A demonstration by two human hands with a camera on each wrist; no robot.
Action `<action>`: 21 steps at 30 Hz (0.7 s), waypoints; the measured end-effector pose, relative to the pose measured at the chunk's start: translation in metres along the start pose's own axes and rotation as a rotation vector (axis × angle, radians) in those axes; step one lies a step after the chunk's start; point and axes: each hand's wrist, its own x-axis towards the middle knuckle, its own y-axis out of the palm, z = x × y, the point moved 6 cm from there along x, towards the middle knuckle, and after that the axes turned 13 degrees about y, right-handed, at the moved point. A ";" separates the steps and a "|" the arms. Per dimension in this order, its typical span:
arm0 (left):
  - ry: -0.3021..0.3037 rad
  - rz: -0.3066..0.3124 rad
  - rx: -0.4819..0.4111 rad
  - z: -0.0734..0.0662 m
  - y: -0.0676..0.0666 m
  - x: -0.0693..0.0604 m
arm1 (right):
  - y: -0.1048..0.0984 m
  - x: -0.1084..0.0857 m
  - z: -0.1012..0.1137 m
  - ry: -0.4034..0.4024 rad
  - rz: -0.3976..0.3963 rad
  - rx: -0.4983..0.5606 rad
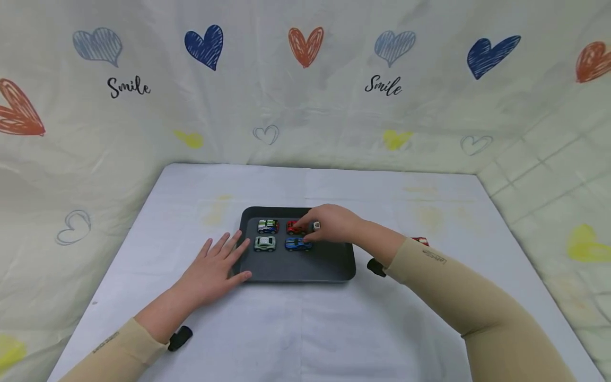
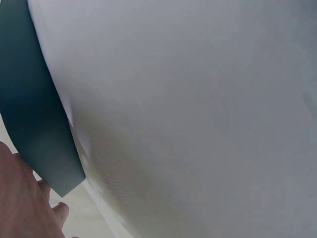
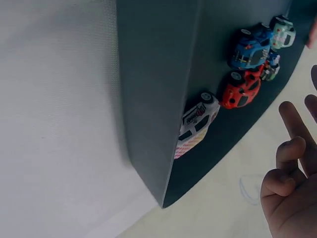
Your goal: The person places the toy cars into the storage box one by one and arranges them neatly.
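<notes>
Beige sleeves (image 1: 470, 294) slant inward toward the dark tray (image 1: 296, 271), where I see the left hand (image 1: 212, 273) splayed palm-down at its left rim. The right hand (image 1: 335, 222) arches above, thumb and forefinger parted and gripping nothing, over the white car (image 3: 199, 120), which sits in the tray beside the red car (image 3: 241, 91).

A pale backdrop (image 1: 334, 116) with printed hearts (image 1: 204, 46) (red, blue, yellow) and "Smile" lettering (image 1: 128, 87) stands behind the white table (image 1: 296, 329).

Both hands (image 1: 210, 276) (image 1: 332, 222) reach forward, the left splayed
</notes>
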 end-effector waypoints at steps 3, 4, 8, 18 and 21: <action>-0.011 0.018 0.006 -0.002 -0.003 -0.001 | -0.004 -0.008 -0.008 0.011 -0.034 0.020; -0.011 0.017 0.007 -0.003 -0.003 -0.001 | -0.004 -0.012 -0.011 0.018 -0.045 0.027; -0.011 0.006 0.005 -0.001 -0.002 -0.001 | -0.007 -0.027 -0.029 0.041 -0.082 0.054; -0.001 0.001 0.002 0.007 0.008 -0.001 | -0.005 -0.090 -0.090 0.165 -0.082 0.088; 0.000 0.003 0.005 0.007 0.008 -0.001 | -0.001 -0.111 -0.110 0.209 -0.055 0.097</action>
